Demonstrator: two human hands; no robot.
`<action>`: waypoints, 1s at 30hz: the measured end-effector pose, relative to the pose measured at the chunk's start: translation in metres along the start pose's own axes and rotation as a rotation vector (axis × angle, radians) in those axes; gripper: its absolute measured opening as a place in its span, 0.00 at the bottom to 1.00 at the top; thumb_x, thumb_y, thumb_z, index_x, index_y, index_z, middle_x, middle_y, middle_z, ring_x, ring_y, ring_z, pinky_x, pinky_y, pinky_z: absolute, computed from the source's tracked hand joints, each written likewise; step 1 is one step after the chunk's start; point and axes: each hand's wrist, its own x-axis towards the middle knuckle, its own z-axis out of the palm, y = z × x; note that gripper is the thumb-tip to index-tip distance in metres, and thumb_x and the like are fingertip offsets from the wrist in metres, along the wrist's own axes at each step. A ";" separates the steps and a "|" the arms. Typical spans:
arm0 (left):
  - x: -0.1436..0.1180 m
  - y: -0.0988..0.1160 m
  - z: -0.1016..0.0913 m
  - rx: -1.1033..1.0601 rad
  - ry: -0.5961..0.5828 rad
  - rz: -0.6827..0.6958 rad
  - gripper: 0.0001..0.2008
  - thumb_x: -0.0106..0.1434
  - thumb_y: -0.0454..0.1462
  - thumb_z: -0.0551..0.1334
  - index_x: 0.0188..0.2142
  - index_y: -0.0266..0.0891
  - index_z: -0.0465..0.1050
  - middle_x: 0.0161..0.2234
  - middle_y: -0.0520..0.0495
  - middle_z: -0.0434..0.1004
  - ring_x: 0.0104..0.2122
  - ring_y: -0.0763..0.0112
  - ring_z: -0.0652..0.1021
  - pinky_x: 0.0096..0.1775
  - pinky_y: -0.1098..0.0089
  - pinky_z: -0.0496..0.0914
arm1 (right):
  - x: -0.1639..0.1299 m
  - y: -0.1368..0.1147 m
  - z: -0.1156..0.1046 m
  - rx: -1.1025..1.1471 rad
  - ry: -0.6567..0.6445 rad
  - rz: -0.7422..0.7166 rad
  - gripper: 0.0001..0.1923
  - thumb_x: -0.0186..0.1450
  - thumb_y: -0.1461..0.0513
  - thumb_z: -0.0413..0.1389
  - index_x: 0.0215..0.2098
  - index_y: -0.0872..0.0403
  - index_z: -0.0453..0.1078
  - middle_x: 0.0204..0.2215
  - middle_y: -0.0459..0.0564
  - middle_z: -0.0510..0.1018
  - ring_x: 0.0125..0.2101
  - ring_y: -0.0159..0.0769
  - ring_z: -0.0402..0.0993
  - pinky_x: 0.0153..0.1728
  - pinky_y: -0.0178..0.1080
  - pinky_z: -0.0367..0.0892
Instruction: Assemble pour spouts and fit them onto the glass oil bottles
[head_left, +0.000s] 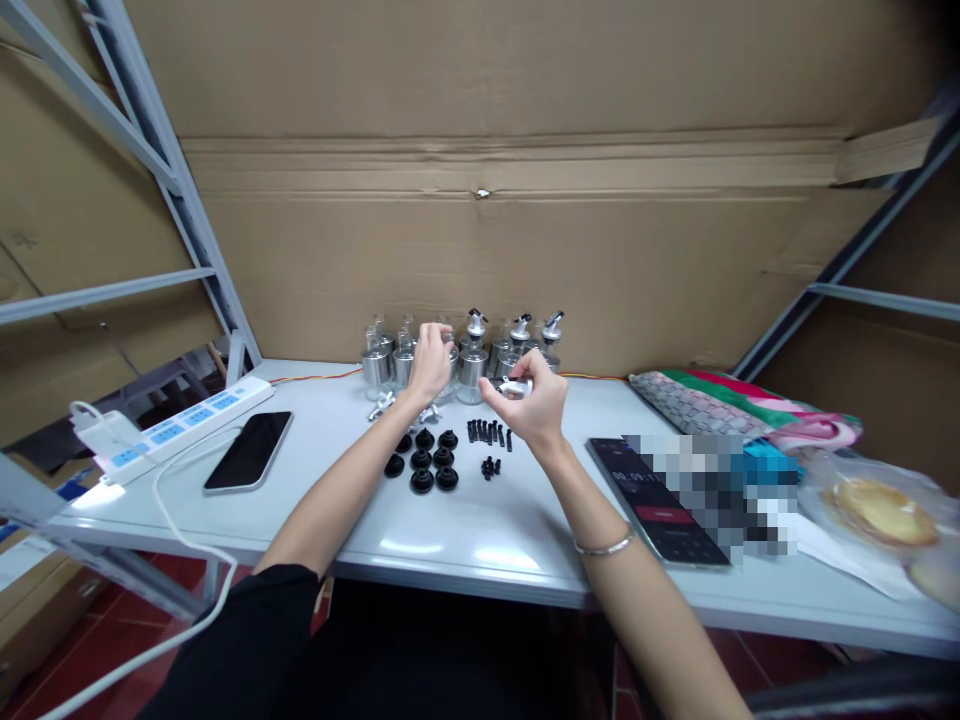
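Note:
My right hand [541,402] pinches a silver-and-black pourer top [514,387] between thumb and fingers, above the table and in front of the bottles. My left hand [432,362] reaches into the row, its fingers closed at the neck of a glass bottle [452,372] with a metal sleeve; the hand partly hides it. Beside it stands another sleeved bottle [472,370] fitted with a pourer. Two more fitted pourers show to the right. Loose silver pourer pieces [381,406] lie near my left forearm. Nearer to me are several black stoppers [422,459], black tubes [490,433] and small black caps [490,467].
On the left are a power strip [196,425] with a white cable and a phone [249,452]. A second phone [660,500] showing a timer lies right, near a colourful cloth [780,405] and bagged pastry [885,512]. Cardboard [600,260] walls the table's back.

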 end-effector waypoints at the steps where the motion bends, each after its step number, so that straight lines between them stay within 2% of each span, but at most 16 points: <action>1: 0.000 0.005 -0.003 -0.015 0.029 0.039 0.08 0.62 0.30 0.53 0.42 0.36 0.61 0.45 0.40 0.65 0.47 0.62 0.69 0.53 0.59 0.63 | 0.000 0.000 0.000 0.010 -0.001 0.005 0.19 0.48 0.55 0.62 0.23 0.49 0.53 0.17 0.37 0.61 0.14 0.26 0.59 0.15 0.32 0.59; 4: 0.000 0.029 -0.012 -0.146 0.174 0.200 0.07 0.65 0.34 0.53 0.44 0.39 0.61 0.44 0.43 0.62 0.43 0.66 0.70 0.49 0.63 0.65 | 0.000 -0.001 -0.002 0.054 -0.011 0.029 0.18 0.48 0.56 0.61 0.24 0.49 0.54 0.18 0.37 0.64 0.14 0.27 0.62 0.16 0.33 0.60; 6: -0.003 0.049 -0.021 -0.262 0.210 0.264 0.08 0.68 0.37 0.51 0.46 0.41 0.60 0.46 0.43 0.60 0.40 0.69 0.72 0.47 0.65 0.66 | 0.001 -0.003 -0.003 0.085 -0.001 0.039 0.17 0.48 0.56 0.61 0.24 0.50 0.55 0.17 0.37 0.63 0.14 0.27 0.61 0.16 0.33 0.59; 8: -0.015 0.070 -0.031 -0.338 0.124 0.278 0.08 0.68 0.38 0.51 0.47 0.42 0.60 0.46 0.44 0.60 0.39 0.70 0.72 0.46 0.65 0.67 | 0.003 -0.005 -0.006 0.117 0.027 0.061 0.17 0.48 0.56 0.61 0.24 0.50 0.55 0.17 0.37 0.62 0.15 0.27 0.59 0.16 0.33 0.58; 12: -0.060 0.096 -0.046 -0.453 -0.180 0.280 0.10 0.68 0.41 0.53 0.47 0.42 0.60 0.43 0.44 0.61 0.39 0.69 0.71 0.44 0.64 0.68 | 0.007 -0.009 -0.011 0.208 0.121 0.109 0.16 0.48 0.54 0.60 0.23 0.50 0.56 0.17 0.38 0.60 0.17 0.28 0.56 0.18 0.33 0.56; 14: -0.085 0.100 -0.049 -0.496 -0.271 0.271 0.09 0.68 0.40 0.52 0.47 0.42 0.60 0.43 0.45 0.60 0.38 0.69 0.70 0.43 0.65 0.69 | 0.009 -0.009 -0.012 0.278 0.156 0.122 0.15 0.48 0.55 0.60 0.22 0.50 0.57 0.17 0.38 0.60 0.18 0.28 0.55 0.19 0.33 0.55; 16: -0.103 0.099 -0.049 -0.508 -0.339 0.279 0.09 0.69 0.39 0.51 0.48 0.43 0.60 0.45 0.44 0.60 0.39 0.69 0.70 0.43 0.64 0.70 | 0.010 -0.010 -0.011 0.386 0.132 0.151 0.14 0.48 0.55 0.59 0.23 0.50 0.57 0.17 0.39 0.60 0.18 0.28 0.54 0.20 0.33 0.54; 21: -0.116 0.089 -0.040 -0.557 -0.409 0.233 0.10 0.69 0.40 0.51 0.49 0.44 0.56 0.47 0.43 0.59 0.39 0.68 0.72 0.44 0.62 0.70 | 0.012 -0.025 -0.008 0.789 -0.183 0.254 0.12 0.52 0.52 0.50 0.25 0.50 0.55 0.17 0.41 0.61 0.19 0.31 0.57 0.22 0.36 0.57; 23: -0.117 0.085 -0.038 -0.602 -0.426 0.193 0.12 0.68 0.39 0.52 0.50 0.45 0.53 0.45 0.44 0.59 0.39 0.69 0.72 0.44 0.63 0.70 | 0.013 -0.035 -0.009 0.881 -0.247 0.276 0.12 0.55 0.51 0.45 0.22 0.50 0.53 0.16 0.43 0.60 0.19 0.32 0.57 0.23 0.37 0.57; 27: -0.120 0.083 -0.037 -0.682 -0.418 0.141 0.17 0.68 0.40 0.53 0.52 0.47 0.46 0.45 0.45 0.59 0.40 0.70 0.73 0.44 0.63 0.70 | 0.014 -0.049 -0.012 0.856 -0.308 0.331 0.15 0.60 0.51 0.40 0.20 0.49 0.47 0.14 0.45 0.60 0.19 0.34 0.56 0.24 0.39 0.58; 30: -0.123 0.083 -0.037 -0.722 -0.430 0.141 0.18 0.68 0.41 0.53 0.53 0.49 0.44 0.47 0.44 0.58 0.42 0.70 0.73 0.44 0.63 0.71 | 0.013 -0.055 -0.015 0.832 -0.321 0.354 0.15 0.60 0.52 0.40 0.20 0.49 0.46 0.16 0.46 0.61 0.20 0.35 0.58 0.25 0.39 0.59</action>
